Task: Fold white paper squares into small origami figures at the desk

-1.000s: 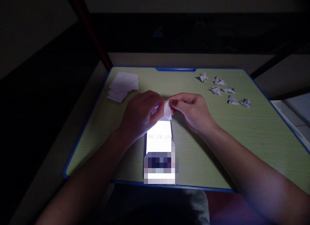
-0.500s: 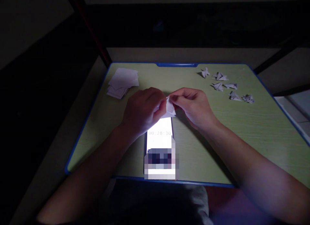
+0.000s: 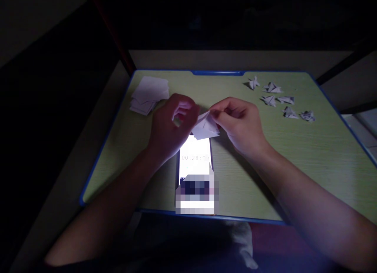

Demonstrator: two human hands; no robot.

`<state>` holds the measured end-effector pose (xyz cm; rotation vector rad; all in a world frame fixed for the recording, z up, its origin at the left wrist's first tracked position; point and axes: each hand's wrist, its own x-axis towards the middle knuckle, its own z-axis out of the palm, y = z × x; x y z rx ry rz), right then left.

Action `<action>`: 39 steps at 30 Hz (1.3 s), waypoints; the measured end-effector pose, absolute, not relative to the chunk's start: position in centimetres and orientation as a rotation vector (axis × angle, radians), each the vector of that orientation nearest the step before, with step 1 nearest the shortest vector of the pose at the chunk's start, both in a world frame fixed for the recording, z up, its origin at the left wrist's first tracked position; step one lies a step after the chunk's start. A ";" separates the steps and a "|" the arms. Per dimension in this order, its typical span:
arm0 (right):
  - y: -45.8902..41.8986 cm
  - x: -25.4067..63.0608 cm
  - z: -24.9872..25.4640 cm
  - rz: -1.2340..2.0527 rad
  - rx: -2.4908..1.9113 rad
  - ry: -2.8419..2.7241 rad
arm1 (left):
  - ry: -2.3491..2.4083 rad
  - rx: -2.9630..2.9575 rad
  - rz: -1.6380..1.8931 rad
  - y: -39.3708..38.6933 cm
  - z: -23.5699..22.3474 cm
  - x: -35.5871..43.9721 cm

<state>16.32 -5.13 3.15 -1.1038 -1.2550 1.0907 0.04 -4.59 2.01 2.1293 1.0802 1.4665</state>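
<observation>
Right hand (image 3: 243, 124) pinches folded white paper (image 3: 205, 128) near its top; left hand (image 3: 163, 128) curled at its edge, grip unclear. Uneven tugging could tear it or skew creases.

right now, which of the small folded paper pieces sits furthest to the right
The crumpled-looking piece at the group's near right end; the other five pieces all lie further left.
</observation>
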 end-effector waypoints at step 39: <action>-5.0 17.0 2.5 1.196 -1.012 -1.262 | 1.036 1.689 1.146 -5.2 2.9 0.9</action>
